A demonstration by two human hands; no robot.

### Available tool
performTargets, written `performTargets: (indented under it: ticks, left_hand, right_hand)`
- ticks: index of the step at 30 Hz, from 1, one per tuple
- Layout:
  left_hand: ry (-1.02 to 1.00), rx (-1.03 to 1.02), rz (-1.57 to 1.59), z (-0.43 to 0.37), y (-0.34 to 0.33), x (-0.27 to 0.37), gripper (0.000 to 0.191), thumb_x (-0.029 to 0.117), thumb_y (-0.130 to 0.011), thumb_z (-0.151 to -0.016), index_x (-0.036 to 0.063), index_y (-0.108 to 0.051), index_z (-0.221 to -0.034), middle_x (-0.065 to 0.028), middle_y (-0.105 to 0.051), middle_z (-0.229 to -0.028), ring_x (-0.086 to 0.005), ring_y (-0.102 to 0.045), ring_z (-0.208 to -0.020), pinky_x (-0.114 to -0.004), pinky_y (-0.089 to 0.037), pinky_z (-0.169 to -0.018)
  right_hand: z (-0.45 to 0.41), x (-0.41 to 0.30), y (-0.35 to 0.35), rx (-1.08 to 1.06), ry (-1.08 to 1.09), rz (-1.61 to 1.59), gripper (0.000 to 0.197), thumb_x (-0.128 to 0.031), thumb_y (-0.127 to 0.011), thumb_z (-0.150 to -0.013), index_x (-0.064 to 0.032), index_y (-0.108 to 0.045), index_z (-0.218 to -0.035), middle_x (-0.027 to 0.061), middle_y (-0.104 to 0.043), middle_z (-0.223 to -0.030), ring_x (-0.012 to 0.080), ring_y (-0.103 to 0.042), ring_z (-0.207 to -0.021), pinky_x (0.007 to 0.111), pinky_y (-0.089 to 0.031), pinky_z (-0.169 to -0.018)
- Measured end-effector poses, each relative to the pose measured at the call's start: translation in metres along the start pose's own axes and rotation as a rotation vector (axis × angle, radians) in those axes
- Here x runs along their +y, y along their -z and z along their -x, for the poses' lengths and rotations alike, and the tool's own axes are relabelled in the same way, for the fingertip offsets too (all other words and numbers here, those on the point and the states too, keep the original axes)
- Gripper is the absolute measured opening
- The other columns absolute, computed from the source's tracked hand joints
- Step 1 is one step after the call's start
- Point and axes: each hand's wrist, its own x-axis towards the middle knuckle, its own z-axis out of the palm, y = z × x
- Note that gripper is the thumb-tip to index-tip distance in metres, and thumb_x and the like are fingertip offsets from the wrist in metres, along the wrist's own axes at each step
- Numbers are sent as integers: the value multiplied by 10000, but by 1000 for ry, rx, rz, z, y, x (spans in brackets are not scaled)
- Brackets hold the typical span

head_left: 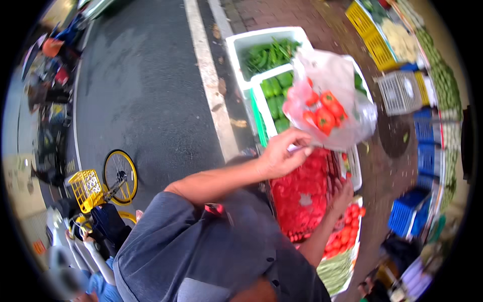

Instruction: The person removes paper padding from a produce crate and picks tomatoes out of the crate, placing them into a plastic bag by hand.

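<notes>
My left hand (285, 153) curls its fingers and thumb together at the near edge of a clear plastic bag (351, 124), with a whitish strip between them. Several red bell peppers (330, 111) show through the bag, which covers part of a white foam box (258, 88) of green bell peppers (275, 90). Below the bag lies a red crate (281, 215) with a red lining or red contents; blur leaves this unclear. My right hand (341, 192) is over the crate's right side, blurred, fingers apart and apparently holding nothing. Red tomatoes (345, 234) fill a box beside that forearm.
A foam box of long green peppers (273, 54) stands farthest ahead. Long green beans (336, 273) lie near my right side. Yellow crates (364, 28), a grey crate (400, 92) and a blue crate (407, 215) line the right. A yellow-wheeled bicycle (120, 177) and a person are left.
</notes>
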Motion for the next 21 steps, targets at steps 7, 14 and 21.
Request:
performTargets:
  ticks: [7, 14, 21]
  left_hand:
    - [394, -875, -486, 112, -33, -30, 397, 309, -695, -810, 20, -641, -1077, -205, -643, -1010, -359, -632, -943, -416, -497, -838]
    - [274, -862, -565, 110, -87, -78, 372, 242, -699, -824, -3, -635, -1097, -200, -661, -1008, -315, -657, -851, -378, -516, -749]
    - [429, -860, -584, 115, -95, -99, 398, 296, -669, -831, 5, -631, -1100, -212, -656, -1033, -358, -642, -935, -413, -501, -825]
  right_hand:
    - [86, 200, 91, -39, -419, 295, 487, -300, -702, -858, -1, -575, -1221, 134, -639, -1137, 234, -604, -1042, 324, -475, -883]
    - [74, 206, 49, -12, -87, 756, 886, -484, -703, -790, 46, -339, -1399, 296, -518, -1273, 380, -554, -1138, 431, -429, -969]
    - [102, 238, 37, -340, -347, 1084, 571, -351, -454, -912, 42, -375, -1319, 272, -650, -995, 434, -622, -974, 495, -479, -873]
